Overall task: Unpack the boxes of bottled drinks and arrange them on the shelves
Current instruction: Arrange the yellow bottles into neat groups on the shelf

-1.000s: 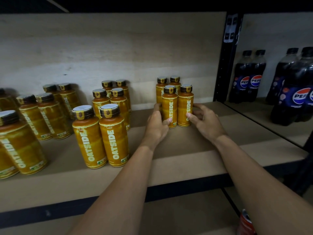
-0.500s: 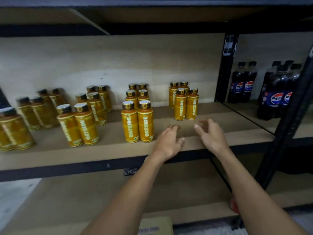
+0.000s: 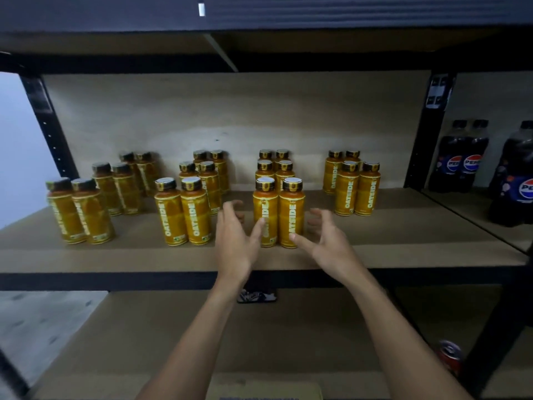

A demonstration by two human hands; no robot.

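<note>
Pale wooden backing (image 3: 230, 116) closes off a shelf (image 3: 403, 246) of brown board edged by a black metal rail, and both hands reach over that front edge. The left hand (image 3: 235, 246) and the right hand (image 3: 327, 245) are spread, fingers loosely curved and apart, gripping nothing. They flank the front pair (image 3: 291, 215) of orange Oatside bottles, one hand on each side. Each thumb overlaps a bottle low down, though I cannot tell whether either one truly touches. The left fingers are blurred.

That pair heads a block of six (image 3: 275, 171) running straight back from between the hands, two abreast. Left of the left hand stands a second block (image 3: 196, 209), and further left a third, blurred block (image 3: 86, 209). Beyond the right hand, further back, is a cluster of four (image 3: 356, 189). Every bottle stands upright, long axis vertical, dark cap up, with the OATSIDE lettering running up its side and facing the person.

Bare board lies in a strip along the front edge under the hands, in lanes between the blocks, and widely to the right of the right hand up to the black upright (image 3: 427, 134). Past that upright, dark Pepsi bottles (image 3: 461, 160) stand in the next bay.

Below the forearms a lower shelf (image 3: 129, 336) shows, with a cardboard box (image 3: 265, 391) at the bottom edge and a red can (image 3: 450, 356) down to the right.
</note>
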